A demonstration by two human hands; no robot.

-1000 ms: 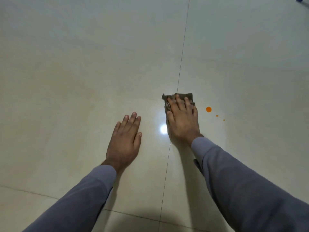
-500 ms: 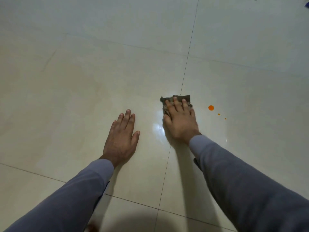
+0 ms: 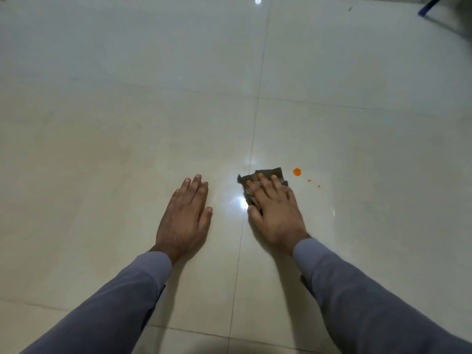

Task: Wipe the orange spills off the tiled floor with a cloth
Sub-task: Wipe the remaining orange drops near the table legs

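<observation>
glossy cream tiled floor point(image 3: 102, 123), grout lines crossing. right hand point(image 3: 274, 215) flat on dark cloth point(image 3: 268, 173), fingers straight and slightly spread, pressing. orange spills point(image 3: 296, 171) just beside cloth's right edge, untouched. cloth looks thin, limp, light; palm pressure should slide it. left hand point(image 3: 185, 218) flat on floor, fingers together.

You are kneeling in what is looking like an indoor room, perhaps a home: glossy cream floor tiles point(image 3: 357, 60) are reflecting ceiling lights, with a blue furniture leg point(image 3: 429, 6) showing at the corner.
</observation>
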